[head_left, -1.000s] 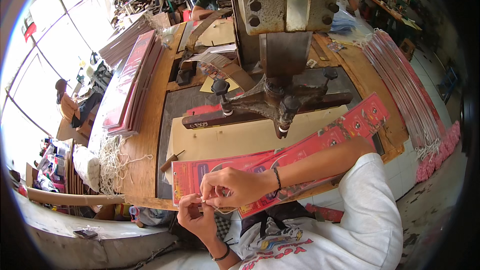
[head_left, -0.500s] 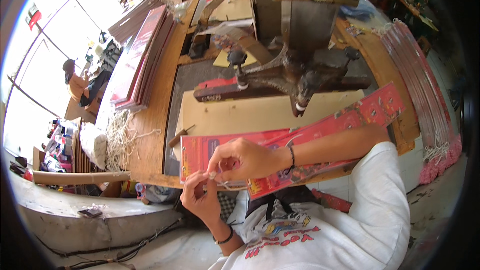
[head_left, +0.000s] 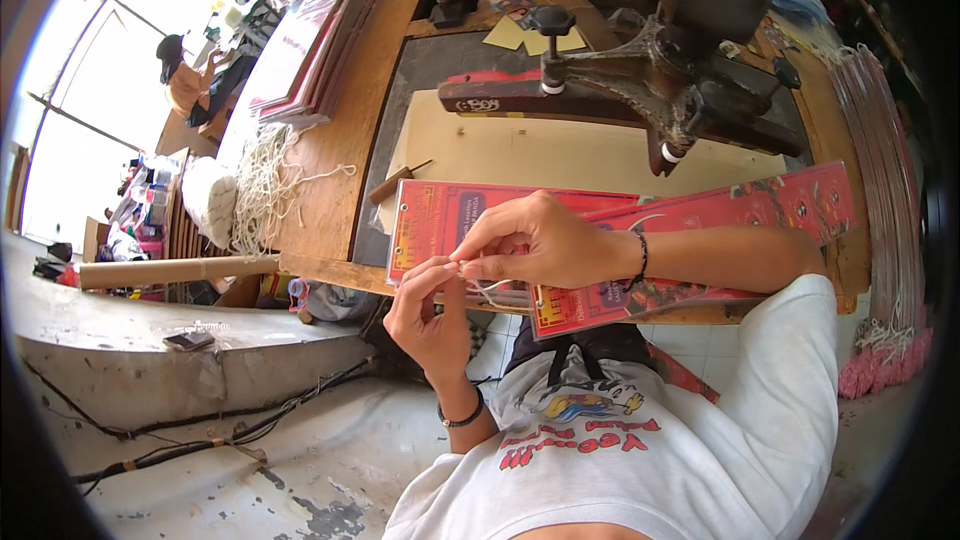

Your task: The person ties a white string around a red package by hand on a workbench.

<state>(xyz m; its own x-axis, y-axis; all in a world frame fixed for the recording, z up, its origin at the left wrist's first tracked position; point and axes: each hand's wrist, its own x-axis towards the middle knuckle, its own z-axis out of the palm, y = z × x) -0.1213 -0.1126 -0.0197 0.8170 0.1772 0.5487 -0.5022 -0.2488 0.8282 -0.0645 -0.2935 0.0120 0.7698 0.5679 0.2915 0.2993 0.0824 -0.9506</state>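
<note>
My left hand [head_left: 432, 315] and my right hand [head_left: 545, 240] meet over the table's front edge, fingertips pinched together on a thin white string [head_left: 492, 290]. Fingers partly hide the string, so I cannot see whether there is a knot. Below my right hand lies a red printed sheet in clear plastic [head_left: 430, 210], with small metal eyelets at its left end. A second red printed sheet [head_left: 585, 312] lies slantwise over it, under my right forearm, its near corner overhanging the edge. A wooden-handled awl [head_left: 392, 184] rests just beyond the first sheet's left corner.
A heavy metal press [head_left: 660, 90] stands over a tan board [head_left: 540, 150]. Loose white strings [head_left: 275, 185] lie at the table's left, beside stacked red sheets [head_left: 325, 40]. Bundled sheets with strings [head_left: 885, 190] hang at the right. A seated person [head_left: 190, 85] is far left.
My view has tilted down, so the table and press sit higher and further right in the picture. Both hands stay together, pinching the string.
</note>
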